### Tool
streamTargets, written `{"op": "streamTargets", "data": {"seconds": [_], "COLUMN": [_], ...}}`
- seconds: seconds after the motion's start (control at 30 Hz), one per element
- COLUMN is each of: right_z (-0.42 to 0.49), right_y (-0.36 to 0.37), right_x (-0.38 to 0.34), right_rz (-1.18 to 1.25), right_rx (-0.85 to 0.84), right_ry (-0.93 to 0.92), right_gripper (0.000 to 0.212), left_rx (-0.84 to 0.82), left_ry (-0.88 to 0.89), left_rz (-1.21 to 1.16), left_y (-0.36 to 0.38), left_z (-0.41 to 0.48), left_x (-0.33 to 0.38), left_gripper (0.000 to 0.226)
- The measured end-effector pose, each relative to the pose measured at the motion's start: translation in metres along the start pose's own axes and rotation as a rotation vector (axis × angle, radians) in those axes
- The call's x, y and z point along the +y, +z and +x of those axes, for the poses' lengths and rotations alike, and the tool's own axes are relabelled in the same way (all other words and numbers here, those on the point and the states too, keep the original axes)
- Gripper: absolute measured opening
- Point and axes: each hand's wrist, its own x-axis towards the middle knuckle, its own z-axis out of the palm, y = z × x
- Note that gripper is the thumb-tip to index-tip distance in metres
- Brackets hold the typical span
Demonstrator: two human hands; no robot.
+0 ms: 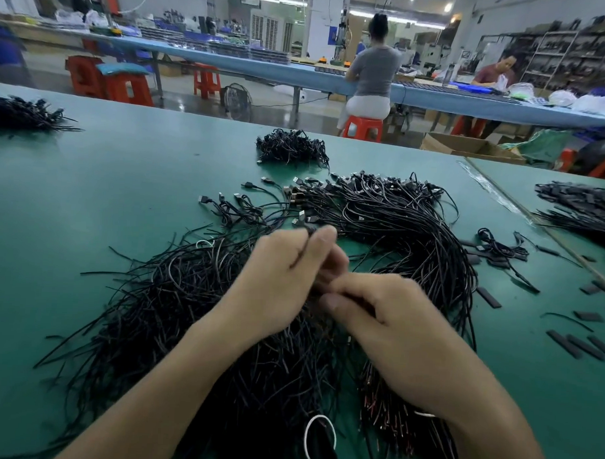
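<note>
Over a sprawling heap of thin black cables with USB plugs on the green worktop, the left hand pinches one thin black cable between thumb and forefinger, above the heap's middle. Just beside it, the right hand has its fingers curled, thumb pressed on a small dark piece (too blurred to tell whether it is the same cable). Flat black sleeve strips lie scattered to the right.

Lighting — bright, cool, even, supplied by ceiling lamps; glare is thrown on the floor. Motion blur is shown on left hand, right hand and cable. The far edge of the table is bowed — wide-angle distortion.
</note>
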Motion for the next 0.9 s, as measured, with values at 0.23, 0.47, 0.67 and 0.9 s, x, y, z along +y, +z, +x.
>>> {"op": "streamTargets", "data": {"seconds": [0.23,0.47,0.67,0.9], "right_z": [-0.001,0.003,0.006,0.01], "right_y": [-0.012,-0.007,-0.005,0.007], "right_x": [0.007,0.011,0.018,0.01], "right_rz": [0.164,0.6,0.433,0.443], "right_rx": [0.337,0.067,0.23,0.382], "right_ry": [-0.082,-0.077,-0.017,-0.121], "right_gripper": [0.015,0.02,0.013,0.012], "left_rx": [-0.443,-0.689,-0.317,-0.26], "left_ry": [-0.279,-0.313,-0.213,-0.35], "left_rz": [-0.096,-0.56,-0.211,-0.646], "left_y": [-0.004,-0.022,0.002,0.011], "left_z": [-0.009,-0.011,-0.007,-0.008], "left_x": [0.015,0.017,0.011,0.011], "left_gripper": [0.074,0.057,0.064,0.05]}}
